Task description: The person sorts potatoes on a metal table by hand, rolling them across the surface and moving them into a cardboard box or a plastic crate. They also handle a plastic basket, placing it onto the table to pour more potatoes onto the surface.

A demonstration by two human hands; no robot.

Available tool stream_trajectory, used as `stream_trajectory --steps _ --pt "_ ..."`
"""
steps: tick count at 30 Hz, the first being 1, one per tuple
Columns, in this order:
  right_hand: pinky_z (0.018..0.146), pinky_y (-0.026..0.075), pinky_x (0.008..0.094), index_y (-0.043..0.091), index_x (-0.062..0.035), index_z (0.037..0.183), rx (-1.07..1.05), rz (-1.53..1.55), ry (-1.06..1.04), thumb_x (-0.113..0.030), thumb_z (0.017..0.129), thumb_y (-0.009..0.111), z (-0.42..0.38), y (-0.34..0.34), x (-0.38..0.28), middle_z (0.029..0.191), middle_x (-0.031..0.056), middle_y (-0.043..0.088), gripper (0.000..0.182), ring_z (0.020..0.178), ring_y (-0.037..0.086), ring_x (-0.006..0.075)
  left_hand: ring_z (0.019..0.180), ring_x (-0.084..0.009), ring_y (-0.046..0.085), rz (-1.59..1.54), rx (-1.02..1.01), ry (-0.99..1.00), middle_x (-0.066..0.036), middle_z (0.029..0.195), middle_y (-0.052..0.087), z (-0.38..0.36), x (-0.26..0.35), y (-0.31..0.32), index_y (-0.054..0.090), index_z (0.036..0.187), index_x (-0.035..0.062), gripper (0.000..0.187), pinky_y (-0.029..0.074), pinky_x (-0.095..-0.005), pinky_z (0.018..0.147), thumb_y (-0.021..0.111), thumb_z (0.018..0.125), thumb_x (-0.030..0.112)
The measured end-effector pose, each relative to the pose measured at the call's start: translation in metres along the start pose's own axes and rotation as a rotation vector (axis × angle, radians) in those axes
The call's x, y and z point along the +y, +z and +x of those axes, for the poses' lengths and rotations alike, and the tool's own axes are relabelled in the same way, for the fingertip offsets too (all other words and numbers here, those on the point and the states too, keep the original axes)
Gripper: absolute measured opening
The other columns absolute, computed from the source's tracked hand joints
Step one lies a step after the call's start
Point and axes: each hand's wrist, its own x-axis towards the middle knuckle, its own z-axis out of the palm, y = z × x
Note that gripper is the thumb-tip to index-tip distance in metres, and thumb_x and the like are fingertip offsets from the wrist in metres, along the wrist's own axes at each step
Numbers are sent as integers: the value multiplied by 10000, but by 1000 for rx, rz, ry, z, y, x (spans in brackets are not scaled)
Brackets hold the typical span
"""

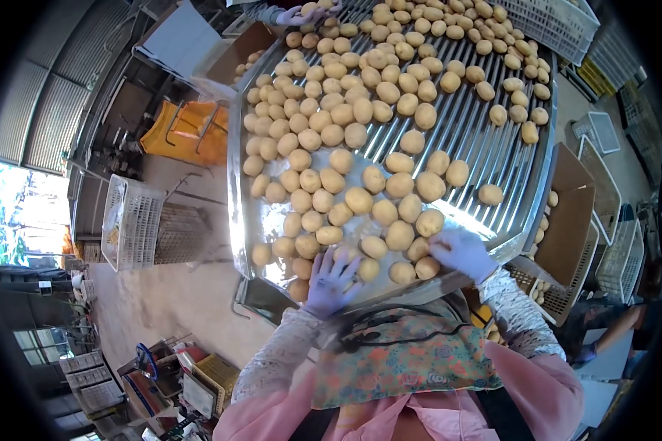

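Potatoes (400, 236) are lying inside a steel rim (237, 191), presumably preventing roll-off; left hand (331, 285) is resting fingers-spread, right hand (463, 253) curling beside one, pinch indeterminable.

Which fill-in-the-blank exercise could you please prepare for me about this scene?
1. The purple-gloved hand with widely spread fingers is the person's ____ hand.
2. The round, yellowish-brown vegetables on the shiny metal table are ____.
3. The plain cloth garment beside the white patterned sleeves is coloured ____.
Missing words: left; potatoes; pink.
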Motion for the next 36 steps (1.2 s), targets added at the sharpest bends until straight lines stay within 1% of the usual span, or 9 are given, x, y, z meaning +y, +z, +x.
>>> stream_trajectory --steps 2,3,13,21,23,25,27,33,36 --pt "654 519 427 718 -167 960 53 65 62 -305 870 667 34 -16 4 908 30 685 173 814 674 268 1329 -419 467 54 51 -179 -200 1429 518 -9 -7 -3 551 1422 73 653 311 -596 1140 695 874 397" --pt "641 505 433 726 -175 971 349 45 -205 -309 876 661 54 -7 9 922 31 690 177 812 672 271 1329 -419 467 63 51 -178 -200 1429 518 -5 -9 -2 551 1422 73 653 311 -596 1140 695 874 397" --pt "983 423 515 559 -44 1352 331 30 -188 -329 846 660 126 71 -44 1345 126 560 589 1179 524 343 1120 -385 601 -212 394 -136 -198 1306 578 170 -37 26 592 1367 82 510 439 -539 1004 673 902 276" --pt "1098 396 524 559 -103 1399 294 245 -379 -286 848 717 54 47 -24 1370 170 577 602 1264 539 364 1069 -391 630 -95 -164 -443 -214 1174 596 239 -44 16 468 1484 182 754 511 -491 918 770 830 404" --pt "1120 407 496 561 -99 1416 107 568 -238 -233 905 707 51 40 -19 1355 159 603 549 1256 574 324 1140 -412 610 -202 -124 -439 -256 1259 582 229 -34 19 440 1503 109 812 501 -489 975 779 825 401" --pt "1118 442 445 485 -67 1489 311 1414 365 -257 961 674 44 33 -31 1402 169 578 592 1293 569 268 1242 -438 564 -435 376 -137 -302 1375 531 205 -8 33 424 1492 5 842 466 -474 1052 770 833 398" --pt "1102 451 422 390 -85 1548 156 2137 401 -281 1037 555 45 9 -32 1518 123 463 571 1352 504 246 1334 -437 500 -421 197 4 -302 1449 492 185 41 8 419 1477 -62 839 393 -475 1130 750 854 390" --pt "923 521 323 570 -64 1341 76 1945 320 -228 976 625 -36 5 31 1192 90 645 403 1049 633 199 1411 -435 410 -151 19 37 -224 1508 470 74 9 16 439 1511 35 766 252 -587 1183 692 897 417" --pt "887 524 291 604 -43 1320 -296 1688 465 -155 950 671 -130 -48 72 1166 84 672 392 1013 634 169 1415 -422 396 -1 -95 34 -228 1529 427 0 -37 -1 454 1509 75 711 250 -603 1170 664 910 393"
